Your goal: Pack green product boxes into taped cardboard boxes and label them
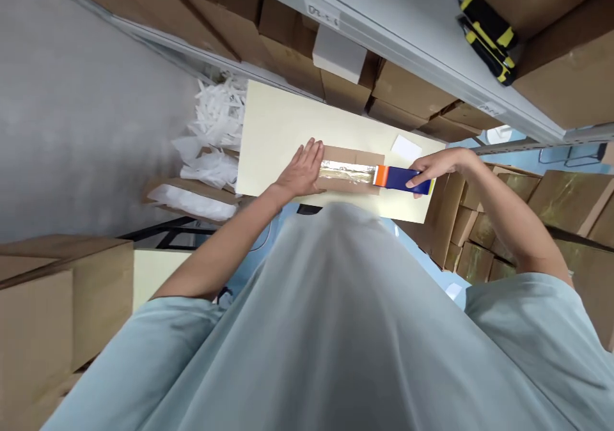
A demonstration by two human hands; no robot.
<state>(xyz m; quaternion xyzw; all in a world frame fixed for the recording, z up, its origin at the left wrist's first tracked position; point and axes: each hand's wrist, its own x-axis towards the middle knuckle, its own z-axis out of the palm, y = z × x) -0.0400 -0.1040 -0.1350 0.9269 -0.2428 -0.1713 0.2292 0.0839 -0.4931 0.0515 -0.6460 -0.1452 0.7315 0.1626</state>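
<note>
A cardboard box (352, 156) lies on the pale yellow tabletop (278, 117), with a strip of shiny clear tape (346, 171) running along its upper face. My left hand (304, 167) rests flat on the box's left end, its fingers stretched out. In my right hand (425, 170) is a blue and orange tape dispenser (400, 179), gripped at its right end. The dispenser's orange front sits over the right end of the box, where the tape strip meets it. The dispenser partly hides that end.
A white paper slip (406, 147) lies behind the dispenser. On the shelf (412, 22) above are two black-yellow utility knives (487, 34). Cardboard boxes (407, 89) line the back; more stacked boxes (480, 226) stand right. White shredded paper (220, 114) is piled left of the table.
</note>
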